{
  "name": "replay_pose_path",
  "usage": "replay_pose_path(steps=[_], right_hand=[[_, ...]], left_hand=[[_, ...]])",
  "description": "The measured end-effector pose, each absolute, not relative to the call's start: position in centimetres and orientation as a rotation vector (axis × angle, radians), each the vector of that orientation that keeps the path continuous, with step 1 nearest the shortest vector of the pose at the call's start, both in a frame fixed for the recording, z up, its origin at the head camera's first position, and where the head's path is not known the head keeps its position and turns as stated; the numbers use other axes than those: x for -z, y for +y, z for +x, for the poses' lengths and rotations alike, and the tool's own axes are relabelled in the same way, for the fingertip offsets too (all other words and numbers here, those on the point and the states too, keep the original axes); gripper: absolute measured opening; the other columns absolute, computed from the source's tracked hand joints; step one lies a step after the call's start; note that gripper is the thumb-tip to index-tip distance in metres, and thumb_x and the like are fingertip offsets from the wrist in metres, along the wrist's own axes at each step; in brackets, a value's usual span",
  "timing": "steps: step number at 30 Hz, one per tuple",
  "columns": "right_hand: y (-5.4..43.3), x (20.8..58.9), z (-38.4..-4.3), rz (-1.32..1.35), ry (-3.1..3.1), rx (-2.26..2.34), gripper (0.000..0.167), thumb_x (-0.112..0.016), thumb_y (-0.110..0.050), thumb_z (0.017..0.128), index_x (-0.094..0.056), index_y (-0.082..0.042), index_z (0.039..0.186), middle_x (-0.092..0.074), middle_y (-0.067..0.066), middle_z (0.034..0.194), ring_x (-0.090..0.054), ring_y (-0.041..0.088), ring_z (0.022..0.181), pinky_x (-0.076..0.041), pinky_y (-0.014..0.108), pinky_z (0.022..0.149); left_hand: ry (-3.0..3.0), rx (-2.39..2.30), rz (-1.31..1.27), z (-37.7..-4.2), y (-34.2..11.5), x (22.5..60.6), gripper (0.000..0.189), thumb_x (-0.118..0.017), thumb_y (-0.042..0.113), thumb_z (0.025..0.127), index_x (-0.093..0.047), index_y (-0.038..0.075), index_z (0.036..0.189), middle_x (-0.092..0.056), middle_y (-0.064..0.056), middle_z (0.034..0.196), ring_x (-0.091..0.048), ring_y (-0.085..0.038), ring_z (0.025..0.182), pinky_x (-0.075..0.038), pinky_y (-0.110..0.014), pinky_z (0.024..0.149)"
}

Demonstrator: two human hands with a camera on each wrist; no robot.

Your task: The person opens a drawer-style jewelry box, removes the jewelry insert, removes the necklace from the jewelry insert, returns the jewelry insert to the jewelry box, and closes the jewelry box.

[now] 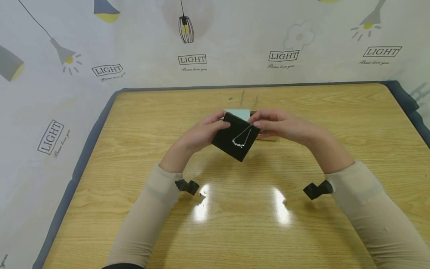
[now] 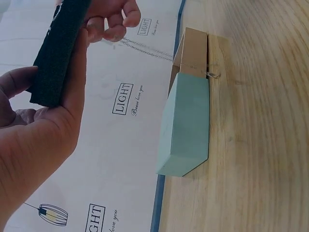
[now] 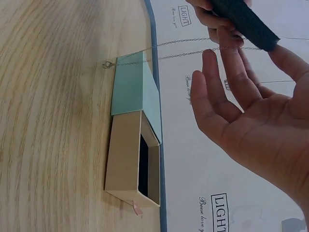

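Note:
A square black foam jewelry pad (image 1: 226, 136) is held up above the table, tilted. On its face lies a silver necklace (image 1: 239, 144) with a curved, sparkling pendant. My left hand (image 1: 201, 135) grips the pad's left side, thumb on the face and fingers behind. At the opposite corner, my right hand (image 1: 289, 126) pinches the pad between thumb and index finger, its other fingers spread. Behind the pad, the thin chain (image 3: 181, 55) hangs in a long loop, ending in a small clasp (image 3: 108, 64), seen in the right wrist view.
Behind the hands, a jewelry box lies on the wooden table (image 1: 235, 231): a mint-green sleeve (image 2: 190, 125) with a tan drawer (image 3: 123, 154) pulled partly out. A pink ribbon tab (image 3: 137, 208) sticks out from the drawer. A patterned wall (image 1: 235, 41) borders the table's far edge.

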State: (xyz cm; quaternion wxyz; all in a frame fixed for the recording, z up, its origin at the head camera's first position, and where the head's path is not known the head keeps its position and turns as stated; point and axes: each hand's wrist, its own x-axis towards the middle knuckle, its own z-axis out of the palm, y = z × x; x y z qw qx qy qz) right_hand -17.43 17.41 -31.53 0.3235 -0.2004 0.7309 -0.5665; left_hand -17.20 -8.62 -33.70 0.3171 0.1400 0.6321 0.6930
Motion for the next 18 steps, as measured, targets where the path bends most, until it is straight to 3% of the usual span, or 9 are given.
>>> replay_pose_path(steps=[11, 18], right_hand=[[17.44, 31.66, -17.61, -0.514, 1.908, 1.384, 0.026, -0.049, -0.023, 0.105, -0.061, 0.000, 0.110, -0.066, 0.001, 0.109, -0.066, 0.013, 0.105, -0.054, 0.032, 0.102], [17.46, 31.70, -17.68, -0.520, 1.915, 1.372, 0.024, -0.051, -0.021, 0.104, -0.063, -0.001, 0.108, -0.065, 0.003, 0.109, -0.066, 0.014, 0.104, -0.055, 0.027, 0.099]], left_hand=[[1.741, -1.759, 0.382, -17.09, -9.04, 33.56, 0.009, -0.041, 0.009, 0.103, -0.045, 0.009, 0.110, -0.063, -0.009, 0.103, -0.070, -0.016, 0.087, -0.061, -0.031, 0.077], [1.748, -1.747, 0.400, -17.23, -9.22, 33.88, 0.008, -0.041, 0.009, 0.102, -0.045, 0.008, 0.109, -0.064, -0.012, 0.105, -0.070, -0.016, 0.087, -0.062, -0.033, 0.078]])
